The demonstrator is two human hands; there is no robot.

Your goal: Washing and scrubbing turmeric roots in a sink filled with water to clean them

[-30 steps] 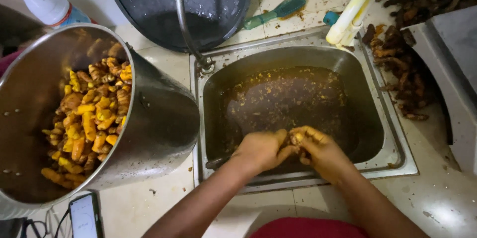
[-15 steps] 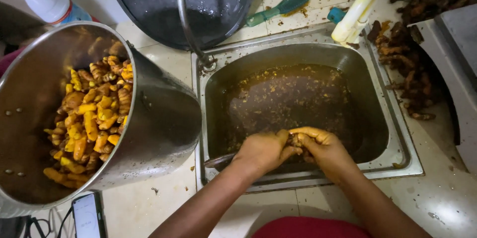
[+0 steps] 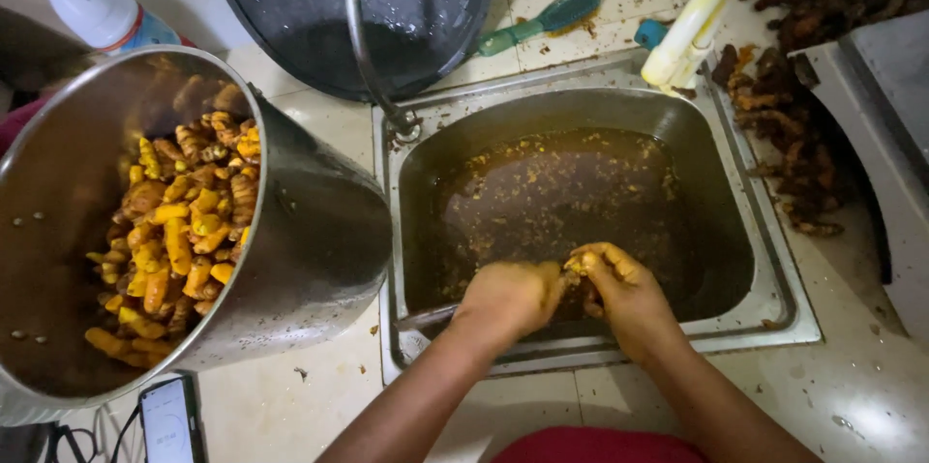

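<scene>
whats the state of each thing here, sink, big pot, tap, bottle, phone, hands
stainless steel sink: holds murky brown water with floating peelings
large steel pot: tilted, partly filled with yellow-orange roots
curved metal tap: no water running
white plastic bottle: capped
black phone: screen lit
left hand: closed, yellow-stained
right hand: closed on a small piece, touching the left

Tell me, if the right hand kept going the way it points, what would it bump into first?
Probably the left hand: the right hand points left, fingertips already meeting it above the brown water.
</scene>
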